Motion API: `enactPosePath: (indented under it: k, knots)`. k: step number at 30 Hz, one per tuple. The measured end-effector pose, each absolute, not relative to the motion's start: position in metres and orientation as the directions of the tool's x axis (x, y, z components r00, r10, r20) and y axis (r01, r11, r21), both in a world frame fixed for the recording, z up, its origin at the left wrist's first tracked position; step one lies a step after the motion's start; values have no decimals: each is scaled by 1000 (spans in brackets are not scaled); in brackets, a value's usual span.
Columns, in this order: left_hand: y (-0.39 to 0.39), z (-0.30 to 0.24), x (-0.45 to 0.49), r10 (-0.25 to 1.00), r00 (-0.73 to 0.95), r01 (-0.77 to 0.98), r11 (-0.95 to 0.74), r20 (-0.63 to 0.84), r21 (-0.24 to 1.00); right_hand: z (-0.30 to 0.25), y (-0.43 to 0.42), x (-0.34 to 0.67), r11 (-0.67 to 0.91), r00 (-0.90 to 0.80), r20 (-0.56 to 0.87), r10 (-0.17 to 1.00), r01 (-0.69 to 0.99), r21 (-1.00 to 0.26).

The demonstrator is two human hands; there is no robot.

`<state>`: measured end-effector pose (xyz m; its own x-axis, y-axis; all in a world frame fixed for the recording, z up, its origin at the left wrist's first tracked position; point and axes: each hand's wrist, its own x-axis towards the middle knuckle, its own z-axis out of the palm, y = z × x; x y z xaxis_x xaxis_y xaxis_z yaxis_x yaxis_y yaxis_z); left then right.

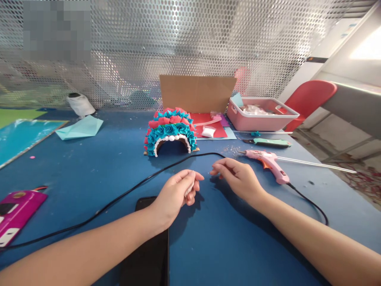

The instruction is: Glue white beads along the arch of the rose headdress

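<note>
My left hand [180, 190] is closed around a small white thing [189, 189], mostly covered by the fingers; its kind is unclear. My right hand [238, 178] hovers beside it over the table, fingers curled in with thumb and fingertips close together; whatever they may hold is too small to make out. Beyond the hands stands an arched piece [171, 129] covered in teal and red folded paper, with white beads along its front edge. To the right of my right hand lies a pink hot glue gun [269, 161] with a clear glue stick in its back.
A black cable [143, 181] crosses the blue table [208, 246]. A phone [145, 254] lies under my left forearm, a magenta case [22, 212] at left. Behind are a pink basket [262, 119], a green cutter [270, 142], a white bead bag [208, 131] and cardboard [196, 93].
</note>
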<state>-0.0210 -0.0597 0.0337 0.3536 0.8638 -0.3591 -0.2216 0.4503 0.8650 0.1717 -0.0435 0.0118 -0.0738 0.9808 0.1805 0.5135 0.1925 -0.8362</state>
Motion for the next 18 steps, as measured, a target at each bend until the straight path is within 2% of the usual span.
enactPosePath:
  k: [3,8,13,18]
  knots:
    - [-59,34,-21,863,355,-222,451,-359,865,12,-43,172,227,-63,234,970,576,-785]
    - [-59,35,-20,861,359,-221,452,-359,864,12,-44,171,274,-109,255,961,527,-804]
    - [-59,33,-20,860,361,-219,453,-360,864,13,-43,171,320,-148,295,944,626,-711]
    - [-59,31,-20,862,367,-224,448,-351,866,12,-43,172,372,-200,320,926,631,-681]
